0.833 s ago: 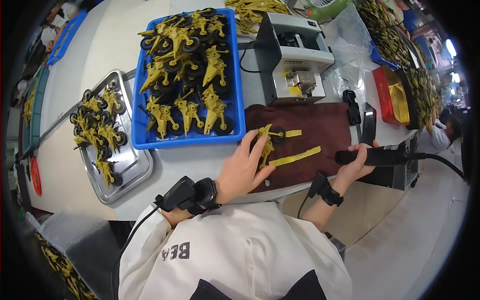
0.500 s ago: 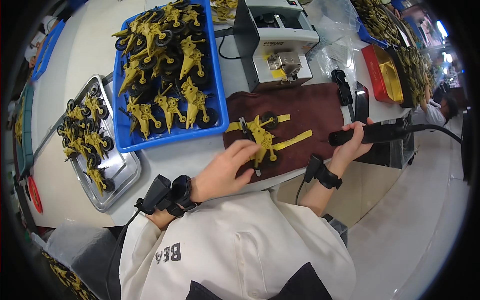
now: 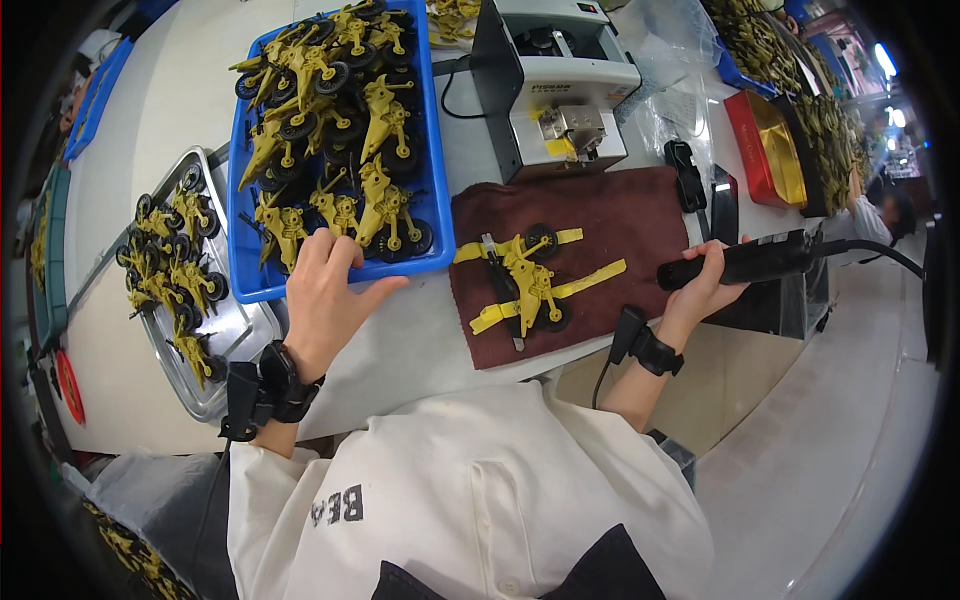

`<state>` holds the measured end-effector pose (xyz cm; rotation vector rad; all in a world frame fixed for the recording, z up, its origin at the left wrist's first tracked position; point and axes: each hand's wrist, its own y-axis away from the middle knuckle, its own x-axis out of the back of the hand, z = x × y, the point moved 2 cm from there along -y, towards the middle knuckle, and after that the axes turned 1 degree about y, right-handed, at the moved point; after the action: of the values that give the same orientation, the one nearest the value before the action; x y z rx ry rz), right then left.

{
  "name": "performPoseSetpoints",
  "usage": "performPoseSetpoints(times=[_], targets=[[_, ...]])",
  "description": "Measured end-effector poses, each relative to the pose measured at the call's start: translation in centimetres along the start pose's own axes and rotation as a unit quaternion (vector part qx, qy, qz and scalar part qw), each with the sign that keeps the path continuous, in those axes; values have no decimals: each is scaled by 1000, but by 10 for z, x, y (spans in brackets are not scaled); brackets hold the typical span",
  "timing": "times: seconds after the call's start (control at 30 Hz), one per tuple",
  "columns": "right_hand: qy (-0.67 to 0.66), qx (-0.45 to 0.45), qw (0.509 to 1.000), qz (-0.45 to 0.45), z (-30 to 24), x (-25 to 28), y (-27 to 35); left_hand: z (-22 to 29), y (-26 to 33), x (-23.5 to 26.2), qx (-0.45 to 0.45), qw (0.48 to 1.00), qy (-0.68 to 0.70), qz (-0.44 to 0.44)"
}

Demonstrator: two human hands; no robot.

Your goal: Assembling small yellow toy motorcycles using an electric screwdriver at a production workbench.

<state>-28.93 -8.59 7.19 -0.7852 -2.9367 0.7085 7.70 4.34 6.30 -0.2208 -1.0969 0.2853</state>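
Note:
My left hand (image 3: 325, 295) rests open on the near rim of a blue tray (image 3: 437, 215) filled with several yellow toy motorcycles (image 3: 385, 205). It holds nothing. My right hand (image 3: 705, 290) grips a black corded hand tool (image 3: 745, 262) at the right end of the table. Between my hands lies a dark brown cloth mat (image 3: 620, 225). One yellow toy motorcycle (image 3: 525, 282) lies on the mat with two flat yellow strips across it.
A metal tray (image 3: 235, 335) with more yellow toy motorcycles sits at the left. A grey machine (image 3: 555, 85) stands behind the mat. A red box (image 3: 765, 150) and bins of yellow parts are at the far right. Another person's arm shows at the right edge.
My left hand has let go of the toy on the mat and moved left to the blue tray's rim. My right hand keeps its hold on the black tool.

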Motion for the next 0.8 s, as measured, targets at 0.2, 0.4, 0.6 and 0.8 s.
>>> performPoseSetpoints(times=[0.2,0.4,0.6,0.8], targets=[[-3,4,1000,9,3,-2,-1,-17,14,7,8,999,36,17],[-47,32,998,-26,-16,8,14,-20,17,19,33,998,49,-26],[-147,33,984,-99,-54,-44,14,99,2,-20,-199,927,296,-114],[-198,67,955,-212,-50,-108,-17,94,1,-105,-128,968,181,-121]])
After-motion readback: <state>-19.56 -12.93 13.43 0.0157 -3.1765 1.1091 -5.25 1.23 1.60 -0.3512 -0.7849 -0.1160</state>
